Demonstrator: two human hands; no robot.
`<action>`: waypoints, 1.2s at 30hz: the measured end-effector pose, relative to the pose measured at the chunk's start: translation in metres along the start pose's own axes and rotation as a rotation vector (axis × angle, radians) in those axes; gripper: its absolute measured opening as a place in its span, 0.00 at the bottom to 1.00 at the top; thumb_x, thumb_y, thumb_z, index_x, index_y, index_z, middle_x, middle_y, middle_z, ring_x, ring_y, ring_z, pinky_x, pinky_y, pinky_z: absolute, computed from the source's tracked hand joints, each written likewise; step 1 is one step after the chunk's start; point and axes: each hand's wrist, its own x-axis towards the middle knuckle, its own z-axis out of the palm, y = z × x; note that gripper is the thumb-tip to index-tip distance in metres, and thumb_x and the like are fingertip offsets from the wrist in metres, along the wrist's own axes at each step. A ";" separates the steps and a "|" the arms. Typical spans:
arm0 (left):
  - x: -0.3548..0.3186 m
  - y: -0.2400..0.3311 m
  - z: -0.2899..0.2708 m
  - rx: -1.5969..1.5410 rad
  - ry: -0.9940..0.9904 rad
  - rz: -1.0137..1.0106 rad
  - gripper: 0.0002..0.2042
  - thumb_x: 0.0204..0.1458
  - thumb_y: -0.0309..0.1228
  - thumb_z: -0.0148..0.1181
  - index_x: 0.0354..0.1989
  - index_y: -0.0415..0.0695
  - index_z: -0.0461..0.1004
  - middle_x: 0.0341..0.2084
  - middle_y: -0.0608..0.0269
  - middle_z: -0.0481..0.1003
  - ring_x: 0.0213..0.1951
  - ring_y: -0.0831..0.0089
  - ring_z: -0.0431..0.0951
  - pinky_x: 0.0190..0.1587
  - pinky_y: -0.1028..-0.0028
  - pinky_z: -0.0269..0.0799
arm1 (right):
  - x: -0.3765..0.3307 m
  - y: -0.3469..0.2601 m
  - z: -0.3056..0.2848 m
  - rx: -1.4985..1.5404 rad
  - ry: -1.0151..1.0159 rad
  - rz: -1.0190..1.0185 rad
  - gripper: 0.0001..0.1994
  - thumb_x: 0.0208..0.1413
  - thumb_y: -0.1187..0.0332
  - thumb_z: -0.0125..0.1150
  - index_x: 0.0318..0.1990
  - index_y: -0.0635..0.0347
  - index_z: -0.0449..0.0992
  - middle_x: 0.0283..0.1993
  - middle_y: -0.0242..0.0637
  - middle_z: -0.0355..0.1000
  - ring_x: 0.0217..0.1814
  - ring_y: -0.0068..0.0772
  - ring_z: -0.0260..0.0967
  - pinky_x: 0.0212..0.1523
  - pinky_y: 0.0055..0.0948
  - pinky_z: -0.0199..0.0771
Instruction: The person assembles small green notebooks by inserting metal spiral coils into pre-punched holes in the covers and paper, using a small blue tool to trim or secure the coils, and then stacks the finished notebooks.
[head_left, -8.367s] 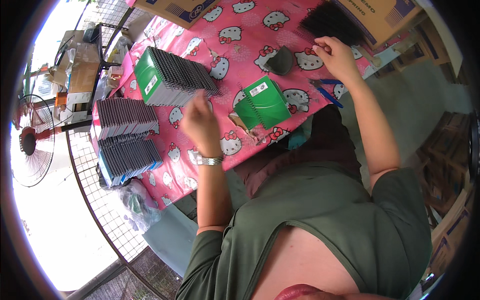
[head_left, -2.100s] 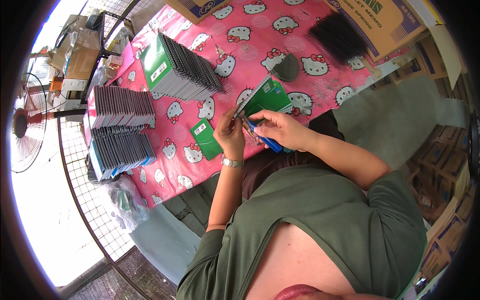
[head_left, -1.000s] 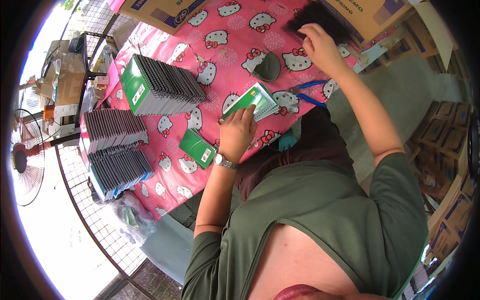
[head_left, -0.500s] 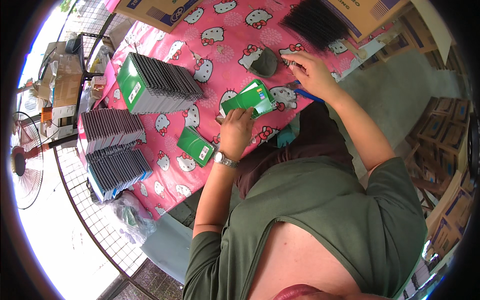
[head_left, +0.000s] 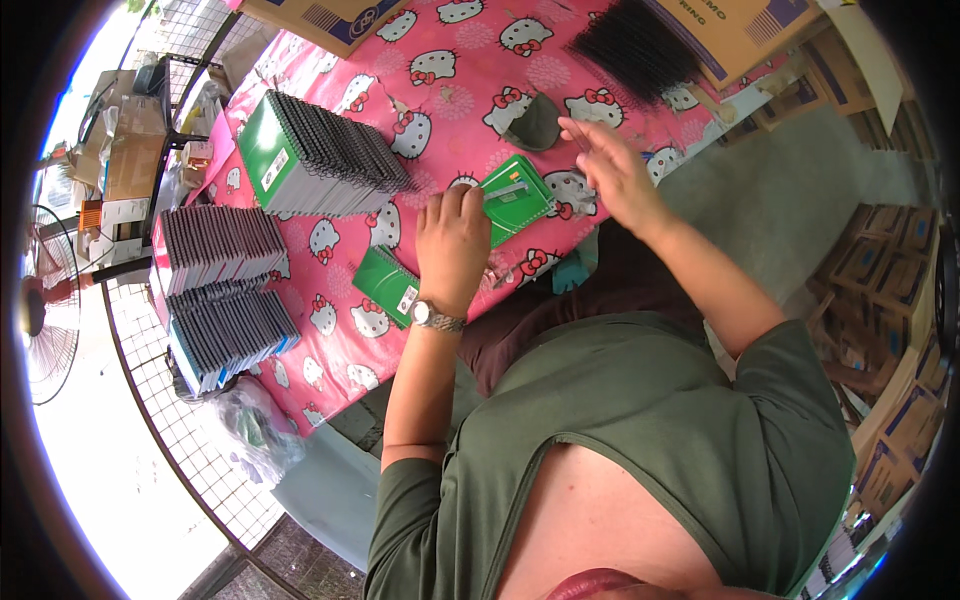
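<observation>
A green-covered notebook [head_left: 522, 212] lies near the table's front edge, with a pale grey strip across its cover. My left hand [head_left: 453, 240], with a watch at the wrist, hovers at its left side. Its fingers are curled downward, and what they grip is hidden. Beneath and left of that hand rests a second green notebook [head_left: 385, 284], partly covered by it. My right hand [head_left: 622, 180] is right of the first notebook, index finger stretched toward a small dark grey dish [head_left: 533, 124], thumb apart. I see nothing held in it.
At the left stand a tall stack of green spiral notebooks [head_left: 318, 155] and two lower stacks, one pinkish [head_left: 222, 248], one blue-edged [head_left: 235, 335]. Black spiral wires [head_left: 635, 48] lie at the back right beside a carton [head_left: 745, 35]. A fan [head_left: 45, 305] stands far left.
My left hand has moved slightly left and lifted off the notebook, uncovering its lower part. My right hand has shifted down a little, and the blue handles beneath it no longer show.
</observation>
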 end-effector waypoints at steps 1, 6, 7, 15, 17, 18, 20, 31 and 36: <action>-0.001 0.003 0.007 0.055 -0.028 -0.017 0.13 0.50 0.27 0.59 0.46 0.44 0.73 0.38 0.59 0.75 0.41 0.58 0.75 0.46 0.60 0.70 | -0.011 -0.002 0.012 0.072 -0.007 0.027 0.24 0.61 0.72 0.51 0.65 0.64 0.63 0.62 0.47 0.67 0.58 0.37 0.69 0.56 0.32 0.69; 0.001 0.014 0.030 0.095 0.072 -0.046 0.14 0.51 0.30 0.59 0.46 0.45 0.71 0.37 0.59 0.74 0.41 0.59 0.73 0.49 0.58 0.65 | -0.038 0.012 0.067 0.077 -0.204 -0.087 0.36 0.66 0.52 0.47 0.71 0.72 0.49 0.73 0.60 0.51 0.78 0.49 0.45 0.75 0.36 0.43; 0.001 0.014 0.032 0.072 0.079 -0.046 0.13 0.52 0.29 0.59 0.46 0.45 0.71 0.37 0.60 0.74 0.41 0.59 0.73 0.50 0.58 0.64 | -0.034 0.010 0.065 0.082 -0.234 -0.084 0.37 0.66 0.50 0.46 0.71 0.72 0.50 0.73 0.60 0.51 0.78 0.50 0.45 0.75 0.36 0.44; -0.006 0.003 0.021 -0.014 0.039 0.056 0.10 0.54 0.28 0.58 0.45 0.45 0.71 0.38 0.60 0.74 0.41 0.60 0.73 0.50 0.59 0.63 | 0.006 0.004 0.024 -0.254 -0.262 -0.369 0.14 0.60 0.72 0.58 0.52 0.52 0.78 0.44 0.37 0.74 0.44 0.42 0.72 0.47 0.39 0.71; -0.006 0.003 0.020 -0.033 0.046 0.054 0.10 0.53 0.29 0.58 0.44 0.45 0.71 0.37 0.61 0.74 0.41 0.60 0.73 0.50 0.59 0.63 | 0.011 0.005 0.024 -0.305 -0.238 -0.481 0.13 0.57 0.74 0.60 0.49 0.52 0.80 0.42 0.35 0.73 0.40 0.40 0.71 0.44 0.38 0.71; -0.006 0.005 0.019 -0.041 0.050 0.047 0.10 0.53 0.30 0.58 0.43 0.45 0.71 0.37 0.61 0.74 0.41 0.61 0.73 0.50 0.59 0.63 | 0.013 0.006 0.026 -0.295 -0.212 -0.491 0.13 0.56 0.75 0.61 0.48 0.52 0.80 0.41 0.35 0.72 0.38 0.39 0.71 0.43 0.38 0.71; -0.007 0.008 0.019 -0.056 0.049 0.031 0.10 0.53 0.31 0.58 0.42 0.45 0.71 0.36 0.62 0.74 0.41 0.61 0.73 0.51 0.59 0.63 | 0.012 0.008 0.027 -0.292 -0.193 -0.479 0.13 0.54 0.76 0.61 0.46 0.51 0.81 0.40 0.34 0.71 0.38 0.37 0.71 0.43 0.38 0.71; -0.005 0.010 0.024 -0.057 0.087 0.002 0.08 0.54 0.32 0.58 0.41 0.46 0.72 0.37 0.62 0.74 0.41 0.61 0.73 0.52 0.59 0.63 | 0.017 0.008 0.017 -0.323 -0.272 -0.603 0.17 0.56 0.79 0.58 0.52 0.52 0.79 0.39 0.37 0.70 0.39 0.40 0.72 0.42 0.35 0.75; -0.006 0.009 0.025 -0.074 0.082 0.002 0.11 0.55 0.30 0.58 0.46 0.46 0.72 0.39 0.61 0.75 0.43 0.61 0.73 0.53 0.58 0.61 | 0.016 0.003 0.017 -0.103 -0.462 -0.172 0.17 0.57 0.77 0.57 0.53 0.53 0.77 0.37 0.41 0.72 0.43 0.46 0.74 0.45 0.40 0.75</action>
